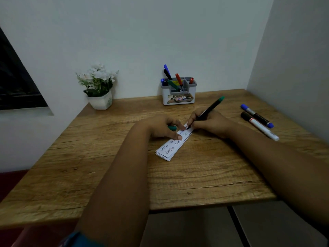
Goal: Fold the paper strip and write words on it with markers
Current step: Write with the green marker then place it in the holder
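A folded white paper strip (171, 146) lies slanted on the wooden table (106, 166), with two lines of handwritten words on it. My right hand (210, 123) grips a green marker (209, 110), its tip touching the strip's far end. My left hand (160, 129) presses the strip down with thumb and forefinger. A green marker cap (172, 128) is tucked under its curled fingers.
A grey pen holder (179, 93) with several markers stands at the back by the wall. A white pot of flowers (100, 90) sits at the back left. A blue marker (257, 115) and a white-bodied black marker (259, 125) lie at the right.
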